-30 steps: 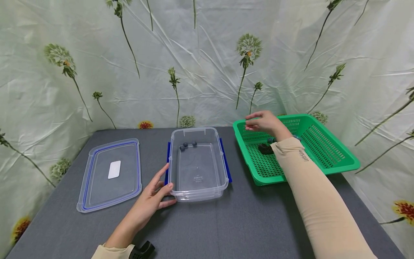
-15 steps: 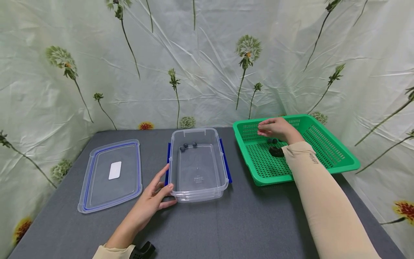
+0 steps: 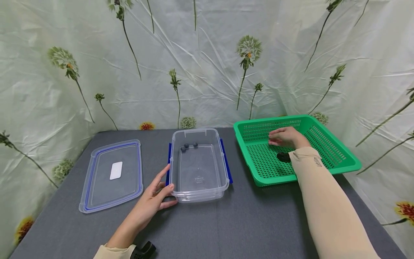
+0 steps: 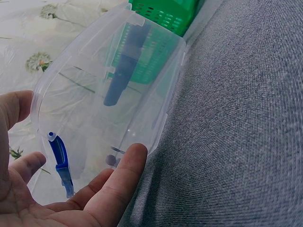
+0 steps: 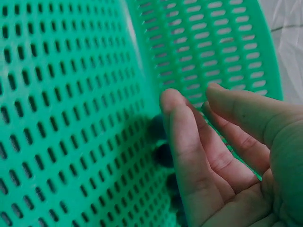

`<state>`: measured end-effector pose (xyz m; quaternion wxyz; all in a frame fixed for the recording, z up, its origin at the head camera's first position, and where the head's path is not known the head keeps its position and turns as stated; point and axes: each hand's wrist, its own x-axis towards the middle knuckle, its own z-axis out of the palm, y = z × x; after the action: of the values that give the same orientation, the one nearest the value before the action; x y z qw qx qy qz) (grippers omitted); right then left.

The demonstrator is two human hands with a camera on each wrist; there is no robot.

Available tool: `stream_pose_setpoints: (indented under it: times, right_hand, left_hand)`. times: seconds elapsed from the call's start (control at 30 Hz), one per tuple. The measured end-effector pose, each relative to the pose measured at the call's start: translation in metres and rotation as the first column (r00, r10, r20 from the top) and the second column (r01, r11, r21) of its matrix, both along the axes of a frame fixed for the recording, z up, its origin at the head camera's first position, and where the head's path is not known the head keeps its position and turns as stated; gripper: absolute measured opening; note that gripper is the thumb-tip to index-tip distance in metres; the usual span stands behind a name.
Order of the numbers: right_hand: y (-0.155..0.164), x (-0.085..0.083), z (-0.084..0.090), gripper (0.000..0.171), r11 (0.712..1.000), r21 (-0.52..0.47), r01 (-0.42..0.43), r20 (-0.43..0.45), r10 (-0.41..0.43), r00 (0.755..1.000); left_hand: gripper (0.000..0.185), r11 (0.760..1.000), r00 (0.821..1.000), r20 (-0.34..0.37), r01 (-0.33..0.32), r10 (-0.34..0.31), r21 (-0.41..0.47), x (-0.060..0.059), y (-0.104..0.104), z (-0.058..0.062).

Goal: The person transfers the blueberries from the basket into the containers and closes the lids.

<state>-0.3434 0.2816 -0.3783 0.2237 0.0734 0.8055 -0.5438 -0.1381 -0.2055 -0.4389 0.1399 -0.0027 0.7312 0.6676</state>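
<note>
A clear plastic container [image 3: 198, 180] with blue side clasps stands mid-table, with three blueberries [image 3: 189, 146] at its far end. My left hand [image 3: 164, 187] rests open against its near left corner, thumb on the front wall [image 4: 135, 158]. In the left wrist view the container [image 4: 142, 71] fills the frame above that hand [image 4: 83, 161]. My right hand [image 3: 280, 138] is low inside the green basket [image 3: 323, 169], fingers relaxed and holding nothing. Dark blueberries [image 3: 283, 157] lie by its wrist. The right wrist view shows the fingertips [image 5: 171, 101] just over more berries [image 5: 158, 142], partly hidden.
The container's clear lid [image 3: 111, 174], blue-rimmed with a white label, lies flat at the left of the grey table [image 3: 245, 223]. A floral sheet [image 3: 207, 64] hangs behind and at both sides. The green basket [image 4: 163, 14] sits close to the container's right.
My right hand has moved from above the basket's far left rim down and to the right, onto the basket floor by the berries. The left hand and container have stayed put.
</note>
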Motion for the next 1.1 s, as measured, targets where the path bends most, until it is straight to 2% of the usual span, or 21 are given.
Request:
stream_pose_setpoints:
  times: [0.3, 0.5, 1.1]
  right_hand:
    - [0.0032, 0.0039, -0.0039, 0.052, 0.999, 0.053, -0.004, 0.008, 0.003, 1.000]
    - [0.0035, 0.0073, -0.0011, 0.055, 0.997, 0.076, -0.001, 0.057, -0.004, 0.998]
    - [-0.0039, 0.0075, -0.0012, 0.053, 0.998, 0.061, 0.001, 0.066, -0.005, 0.998]
  left_hand:
    - [0.070, 1.000, 1.000, -0.014, 0.007, -0.007, 0.005, 0.0002, -0.0009, 0.0007]
    - [0.070, 1.000, 1.000, -0.006, 0.005, -0.005, 0.001, -0.0005, -0.0004, 0.0014]
    - [0.071, 1.000, 1.000, -0.013, 0.015, -0.015, 0.003, 0.0008, -0.0031, 0.0004]
